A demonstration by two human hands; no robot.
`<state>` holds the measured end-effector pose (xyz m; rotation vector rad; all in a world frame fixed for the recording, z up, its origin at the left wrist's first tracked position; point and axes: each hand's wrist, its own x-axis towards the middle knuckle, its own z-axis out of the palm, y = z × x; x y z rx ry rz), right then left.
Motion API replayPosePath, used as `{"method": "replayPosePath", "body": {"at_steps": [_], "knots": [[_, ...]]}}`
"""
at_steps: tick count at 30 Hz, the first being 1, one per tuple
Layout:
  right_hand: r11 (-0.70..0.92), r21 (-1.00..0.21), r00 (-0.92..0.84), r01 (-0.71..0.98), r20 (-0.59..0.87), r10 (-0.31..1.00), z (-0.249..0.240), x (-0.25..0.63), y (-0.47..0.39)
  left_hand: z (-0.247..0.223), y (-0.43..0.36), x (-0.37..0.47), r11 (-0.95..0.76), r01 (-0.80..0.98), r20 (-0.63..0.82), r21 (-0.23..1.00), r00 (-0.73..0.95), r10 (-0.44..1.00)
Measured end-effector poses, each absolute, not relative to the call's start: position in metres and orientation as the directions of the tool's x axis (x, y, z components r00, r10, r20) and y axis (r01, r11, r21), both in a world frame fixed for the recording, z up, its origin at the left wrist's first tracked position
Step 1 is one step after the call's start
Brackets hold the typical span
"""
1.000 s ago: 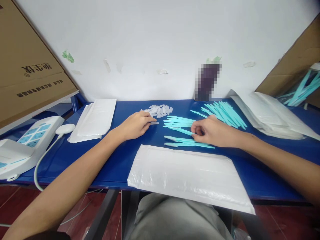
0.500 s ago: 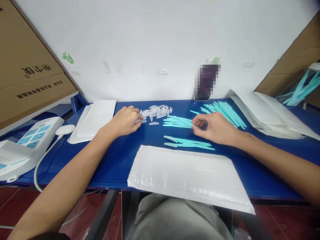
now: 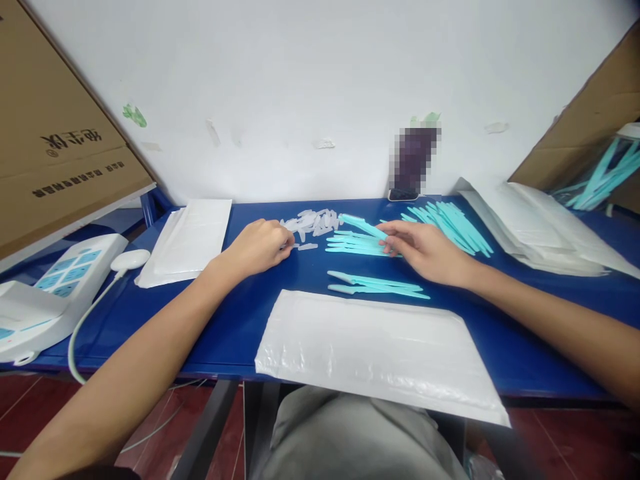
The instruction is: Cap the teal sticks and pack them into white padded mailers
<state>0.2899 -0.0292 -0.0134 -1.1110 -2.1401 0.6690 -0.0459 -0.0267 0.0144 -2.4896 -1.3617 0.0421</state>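
My right hand (image 3: 420, 248) pinches a turquoise stick (image 3: 361, 225), its flat end raised toward the left. Below it lies a row of similar turquoise sticks (image 3: 350, 244). My left hand (image 3: 265, 247) is closed at the left edge of a pile of small whitish translucent pieces (image 3: 315, 222); what its fingertips hold, if anything, is hidden. Nearer me, several turquoise sticks with greyish covered ends (image 3: 380, 285) lie above a white padded envelope (image 3: 375, 353). A larger heap of turquoise sticks (image 3: 453, 223) is behind my right hand.
White envelopes (image 3: 193, 233) lie at the left, more (image 3: 540, 230) at the right. A power strip (image 3: 75, 280) with a white cable sits far left. A phone (image 3: 413, 163) leans on the wall. Cardboard (image 3: 65, 113) and a container of sticks (image 3: 607, 167) flank the table.
My right hand has lifted a turquoise stick from the row. My left hand has shifted slightly right and nearer me, with its fingers still closed.
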Motion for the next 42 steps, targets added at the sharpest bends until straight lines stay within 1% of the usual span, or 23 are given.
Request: {"method": "replayPosePath", "body": {"at_steps": [2,4,6,9,12,16,23,25,28,32,39,42], "knots": [[0.569,-0.599,-0.465,0.564,0.338,0.818,-0.014,0.29,-0.028,0.013,-0.026,-0.045,-0.511,0.811,0.12,-0.285,0.559,0.82],[0.596,-0.523,-0.472,0.609,0.365,0.803,-0.013,0.29,-0.028,0.011,-0.026,-0.044,-0.521,0.811,0.149,-0.267,0.569,0.809],[0.604,-0.466,-0.474,0.647,0.375,0.796,-0.012,0.29,-0.029,0.009,-0.026,-0.043,-0.525,0.824,0.216,-0.213,0.563,0.797],[0.623,-0.408,-0.491,0.668,0.387,0.78,-0.011,0.289,-0.031,0.007,-0.028,-0.04,-0.542,0.836,0.324,-0.091,0.539,0.778],[0.642,-0.369,-0.514,0.672,0.392,0.763,-0.011,0.289,-0.032,0.005,-0.028,-0.037,-0.554,0.832,0.35,-0.028,0.527,0.774],[0.65,-0.344,-0.535,0.677,0.376,0.756,-0.011,0.288,-0.032,0.001,-0.027,-0.034,-0.569,0.82,0.31,-0.054,0.556,0.771],[0.644,-0.338,-0.545,0.686,0.347,0.763,-0.012,0.287,-0.032,-0.001,-0.03,-0.031,-0.542,0.813,0.185,-0.213,0.579,0.794],[0.64,-0.336,-0.545,0.691,0.34,0.767,-0.013,0.288,-0.032,0.0,-0.033,-0.029,-0.542,0.811,0.165,-0.22,0.578,0.799],[0.633,-0.331,-0.542,0.7,0.332,0.772,-0.013,0.288,-0.033,0.001,-0.036,-0.025,-0.537,0.821,0.168,-0.195,0.567,0.806],[0.621,-0.32,-0.539,0.716,0.313,0.782,-0.013,0.288,-0.033,0.0,-0.035,-0.025,-0.573,0.812,0.167,-0.111,0.584,0.794],[0.625,-0.306,-0.545,0.718,0.31,0.779,-0.013,0.288,-0.034,0.003,-0.031,-0.026,-0.605,0.767,0.139,0.213,0.589,0.796],[0.643,-0.288,-0.564,0.71,0.313,0.764,-0.013,0.287,-0.034,0.007,-0.032,-0.027,-0.597,0.755,0.085,0.272,0.599,0.796]]}}
